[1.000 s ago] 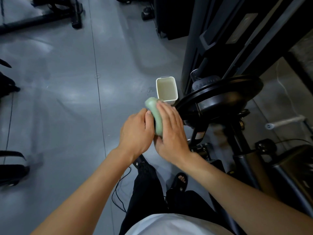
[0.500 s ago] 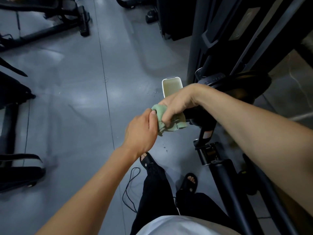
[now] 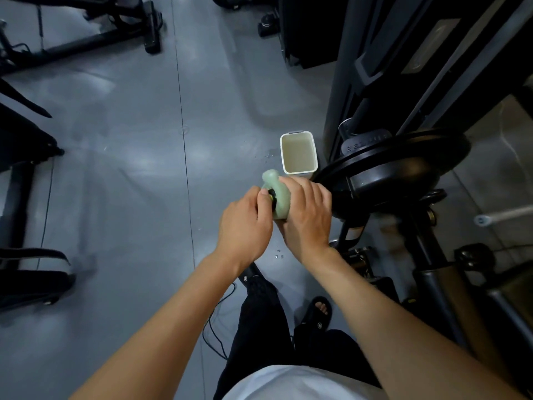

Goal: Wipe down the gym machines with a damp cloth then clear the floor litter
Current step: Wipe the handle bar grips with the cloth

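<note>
A pale green cloth is wrapped round a short black handle end of the gym machine, in mid-frame. My left hand has its fingers curled round that handle end, right at the cloth's left edge. My right hand lies over the cloth from the right, fingers curved round it. Just right of my hands sits the machine's black weight plate on its dark frame.
A small white bucket of cloudy water stands on the grey floor just beyond my hands, with water drops around. Black machine bases line the far left and back. A thin black cable loops beside my feet.
My right hand has swung back from reaching over the top of the cloth to lying beside my left hand. The cloth is bunched tighter round the handle.
</note>
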